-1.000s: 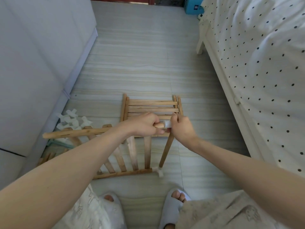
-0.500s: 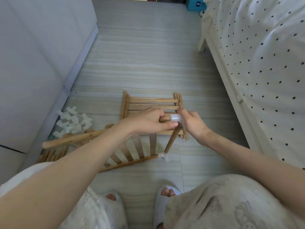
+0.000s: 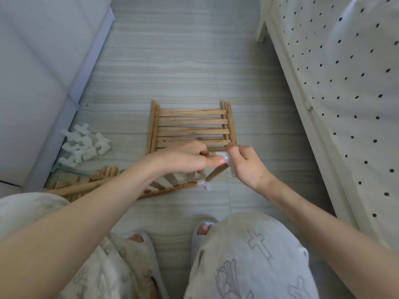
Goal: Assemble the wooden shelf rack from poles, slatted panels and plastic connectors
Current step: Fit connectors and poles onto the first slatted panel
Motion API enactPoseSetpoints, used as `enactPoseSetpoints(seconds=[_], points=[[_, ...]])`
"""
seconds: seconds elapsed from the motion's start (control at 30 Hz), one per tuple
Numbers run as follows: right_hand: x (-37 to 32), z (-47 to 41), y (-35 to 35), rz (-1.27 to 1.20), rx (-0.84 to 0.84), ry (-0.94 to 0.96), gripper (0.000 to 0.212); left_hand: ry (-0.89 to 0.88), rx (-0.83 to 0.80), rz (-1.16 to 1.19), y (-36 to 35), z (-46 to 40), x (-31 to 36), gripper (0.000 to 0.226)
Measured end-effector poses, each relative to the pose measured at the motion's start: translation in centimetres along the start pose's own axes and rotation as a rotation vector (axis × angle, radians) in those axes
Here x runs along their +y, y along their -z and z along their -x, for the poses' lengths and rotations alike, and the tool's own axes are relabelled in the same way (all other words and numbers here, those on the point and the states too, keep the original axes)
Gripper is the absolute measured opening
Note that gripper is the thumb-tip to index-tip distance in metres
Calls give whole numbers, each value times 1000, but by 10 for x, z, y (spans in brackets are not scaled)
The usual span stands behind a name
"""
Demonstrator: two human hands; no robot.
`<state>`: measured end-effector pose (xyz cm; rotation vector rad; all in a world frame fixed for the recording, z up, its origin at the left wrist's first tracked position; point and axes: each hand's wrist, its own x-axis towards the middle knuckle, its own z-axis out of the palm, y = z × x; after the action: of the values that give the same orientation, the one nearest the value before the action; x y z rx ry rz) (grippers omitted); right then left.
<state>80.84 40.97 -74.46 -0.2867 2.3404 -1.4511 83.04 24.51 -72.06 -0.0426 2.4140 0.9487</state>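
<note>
Head view — both hands, left hand [image 3: 185, 157] and right hand [image 3: 246, 164], grip connector [image 3: 225, 157].

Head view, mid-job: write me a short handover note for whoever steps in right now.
Left hand grips the top rail of the raised wooden slatted panel.
Right hand holds the translucent white plastic connector at that rail's end; a short wooden pole runs down from it.
Done: the lower corner connector is fitted.
Left: a stack of slatted panels, loose white connectors.
</note>
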Motion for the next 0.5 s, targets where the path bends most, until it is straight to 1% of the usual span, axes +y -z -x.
enactPoseSetpoints(seconds=[0.13,0.27,0.37,0.43,0.5], points=[[-2,4,3,83,-47,21,38,77,-22,150,-2,1,-3,50],[-4,2,4,127,-100,3,34,105,-74,200,3,2,-3,51],[-4,-2,0,94,-138,-29,41,106,-128,187,17,1,-1,54],[-2,-4,-3,36,-158,-72,40,113,-182,172,26,1,3,54],[-2,-5,-4,-39,-179,-112,39,122,-202,151,30,2,6,53]])
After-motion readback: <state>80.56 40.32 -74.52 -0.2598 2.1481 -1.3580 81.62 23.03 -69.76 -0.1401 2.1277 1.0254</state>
